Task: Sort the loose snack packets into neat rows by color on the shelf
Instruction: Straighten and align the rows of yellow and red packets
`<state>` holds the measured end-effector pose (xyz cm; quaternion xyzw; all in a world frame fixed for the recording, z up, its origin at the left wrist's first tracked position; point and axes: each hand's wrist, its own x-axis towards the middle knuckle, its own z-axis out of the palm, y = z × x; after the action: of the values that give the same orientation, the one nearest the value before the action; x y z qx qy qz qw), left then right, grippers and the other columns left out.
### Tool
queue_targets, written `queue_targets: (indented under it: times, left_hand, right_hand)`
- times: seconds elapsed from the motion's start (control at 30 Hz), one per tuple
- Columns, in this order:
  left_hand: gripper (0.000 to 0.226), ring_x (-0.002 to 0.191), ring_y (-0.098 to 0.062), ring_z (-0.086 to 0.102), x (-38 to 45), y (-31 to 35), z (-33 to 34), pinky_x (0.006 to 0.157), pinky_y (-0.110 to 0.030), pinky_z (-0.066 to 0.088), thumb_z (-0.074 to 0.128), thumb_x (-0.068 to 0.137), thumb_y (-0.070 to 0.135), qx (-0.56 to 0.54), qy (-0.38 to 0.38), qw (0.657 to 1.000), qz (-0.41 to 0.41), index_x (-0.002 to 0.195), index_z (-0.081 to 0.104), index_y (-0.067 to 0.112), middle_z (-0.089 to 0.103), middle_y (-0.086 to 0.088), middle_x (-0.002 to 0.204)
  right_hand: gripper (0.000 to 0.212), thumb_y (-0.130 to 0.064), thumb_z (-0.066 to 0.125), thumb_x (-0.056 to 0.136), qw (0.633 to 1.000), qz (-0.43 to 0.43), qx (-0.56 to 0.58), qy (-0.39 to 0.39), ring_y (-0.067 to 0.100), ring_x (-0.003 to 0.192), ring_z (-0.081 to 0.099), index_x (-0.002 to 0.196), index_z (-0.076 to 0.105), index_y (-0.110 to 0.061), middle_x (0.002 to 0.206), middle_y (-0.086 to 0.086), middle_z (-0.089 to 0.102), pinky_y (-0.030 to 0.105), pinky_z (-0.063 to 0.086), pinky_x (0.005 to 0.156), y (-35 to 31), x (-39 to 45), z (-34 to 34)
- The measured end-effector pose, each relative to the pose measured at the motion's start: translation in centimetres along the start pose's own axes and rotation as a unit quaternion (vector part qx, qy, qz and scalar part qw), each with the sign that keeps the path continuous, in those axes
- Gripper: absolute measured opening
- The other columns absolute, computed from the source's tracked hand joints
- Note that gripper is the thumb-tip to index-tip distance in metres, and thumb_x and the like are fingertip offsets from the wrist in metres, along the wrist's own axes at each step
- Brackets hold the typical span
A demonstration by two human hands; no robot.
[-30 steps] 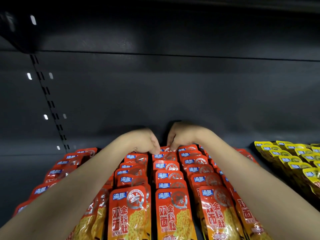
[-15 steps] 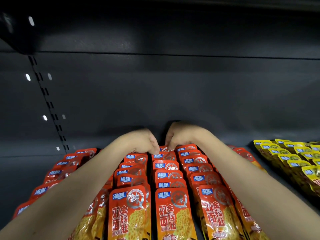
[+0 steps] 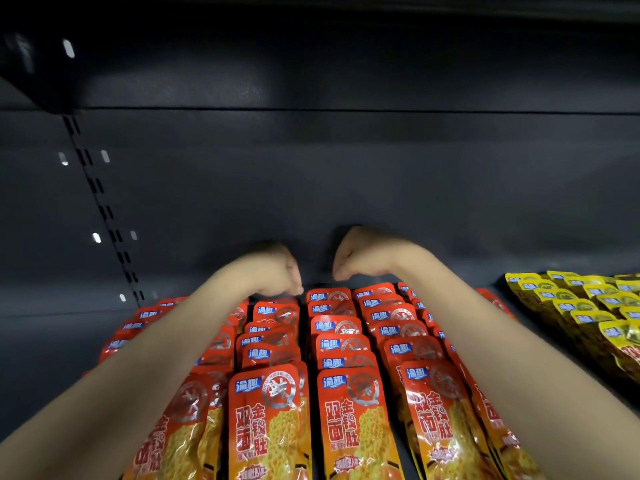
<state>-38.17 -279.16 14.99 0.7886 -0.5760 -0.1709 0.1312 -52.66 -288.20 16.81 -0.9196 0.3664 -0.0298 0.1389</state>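
Red snack packets lie in several overlapping rows running from the shelf front to the back wall. Yellow packets form their own rows at the right. My left hand hovers over the back end of the red rows with its wrist bent. Its fingers point down, just above the rearmost packet of a middle row. My right hand is raised beside it at the back wall, with loosely curled fingers above the rearmost red packet. Neither hand holds a packet. Both forearms cover parts of the outer red rows.
The dark shelf back wall stands right behind my hands. A slotted upright runs down the left side. Bare dark shelf floor lies left of the red rows, and a narrow dark gap separates red from yellow.
Both hands have lifted off the rearmost red packets and moved slightly apart. The rearmost packet of the middle row, covered before, now shows.
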Motion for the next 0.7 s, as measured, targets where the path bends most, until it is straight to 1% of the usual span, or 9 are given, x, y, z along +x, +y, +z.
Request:
queue_targets:
  times: [0.1, 0.17, 0.33, 0.4, 0.5, 0.57, 0.63, 0.7]
  left_hand:
    - [0.006, 0.077, -0.01, 0.063, -0.6, 0.1, 0.5, 0.065, -0.021, 0.047, 0.069, 0.085, 0.024, -0.008, -0.007, 1.0, 0.017, 0.084, 0.07, 0.018, 0.069, 0.003, 0.086]
    - [0.007, 0.072, -0.005, 0.06, -1.0, 0.1, 1.1, 0.061, -0.019, 0.046, 0.07, 0.084, 0.025, -0.025, -0.002, 0.999, 0.021, 0.084, 0.071, 0.018, 0.068, 0.006, 0.081]
    - [0.007, 0.074, -0.006, 0.062, -2.0, -0.2, 2.0, 0.065, -0.019, 0.046, 0.071, 0.083, 0.027, -0.05, 0.01, 0.999, 0.0, 0.082, 0.071, 0.02, 0.069, 0.006, 0.082]
    - [0.008, 0.076, -0.006, 0.063, -2.5, -0.3, 1.9, 0.067, -0.021, 0.048, 0.071, 0.084, 0.028, -0.059, 0.019, 0.998, -0.013, 0.077, 0.069, 0.023, 0.069, 0.006, 0.083]
    - [0.009, 0.08, -0.008, 0.063, -3.4, -0.2, 1.6, 0.072, -0.023, 0.048, 0.07, 0.084, 0.027, -0.065, 0.03, 0.997, -0.028, 0.075, 0.068, 0.024, 0.067, 0.008, 0.08]
    - [0.01, 0.084, -0.01, 0.065, -4.0, 0.0, 1.3, 0.075, -0.025, 0.051, 0.069, 0.085, 0.027, -0.067, 0.036, 0.996, -0.037, 0.076, 0.069, 0.025, 0.067, 0.008, 0.081]
    - [0.01, 0.085, -0.011, 0.065, -4.5, 0.3, 1.0, 0.077, -0.026, 0.052, 0.068, 0.086, 0.027, -0.068, 0.037, 0.996, -0.046, 0.076, 0.068, 0.026, 0.067, 0.008, 0.084]
    - [0.008, 0.086, -0.011, 0.065, -4.9, 0.4, 1.0, 0.078, -0.025, 0.052, 0.069, 0.086, 0.026, -0.074, 0.038, 0.995, -0.054, 0.078, 0.069, 0.025, 0.068, 0.007, 0.086]
  right_hand:
    - [0.016, -0.02, 0.067, 0.083, 1.0, 0.0, 0.015, -0.008, 0.018, 0.09, 0.064, 0.095, 0.075, -0.014, 0.097, -0.001, 0.071, 0.033, 0.054, 0.084, -0.2, -0.6, 0.3]
    - [0.014, -0.021, 0.066, 0.082, 1.0, 0.002, 0.008, -0.015, 0.017, 0.087, 0.065, 0.092, 0.075, -0.016, 0.094, -0.001, 0.072, 0.034, 0.055, 0.083, -0.1, -0.7, 0.7]
    - [0.014, -0.02, 0.06, 0.086, 0.999, 0.001, -0.016, -0.032, 0.015, 0.086, 0.065, 0.09, 0.073, -0.021, 0.095, -0.003, 0.072, 0.034, 0.056, 0.081, 0.3, -1.1, 1.6]
    - [0.017, -0.017, 0.058, 0.088, 0.999, 0.0, -0.024, -0.04, 0.017, 0.089, 0.065, 0.094, 0.073, -0.021, 0.098, -0.002, 0.071, 0.034, 0.055, 0.083, 0.3, -1.2, 1.5]
    - [0.021, -0.017, 0.054, 0.088, 0.999, -0.006, -0.028, -0.017, 0.021, 0.095, 0.064, 0.1, 0.072, -0.017, 0.105, 0.001, 0.07, 0.039, 0.053, 0.088, 0.1, -1.2, 1.1]
    - [0.022, -0.016, 0.054, 0.089, 1.0, -0.018, -0.023, -0.008, 0.022, 0.095, 0.063, 0.101, 0.071, -0.015, 0.105, 0.002, 0.069, 0.039, 0.053, 0.088, -0.2, -1.4, 0.7]
    - [0.018, -0.016, 0.055, 0.088, 0.999, -0.032, -0.017, -0.012, 0.02, 0.094, 0.063, 0.096, 0.071, -0.017, 0.102, 0.0, 0.07, 0.036, 0.053, 0.086, -0.4, -1.6, 0.6]
    - [0.013, -0.019, 0.057, 0.087, 0.999, -0.046, -0.01, -0.019, 0.017, 0.091, 0.063, 0.086, 0.07, -0.023, 0.098, -0.003, 0.07, 0.034, 0.054, 0.083, -0.6, -1.9, 0.7]
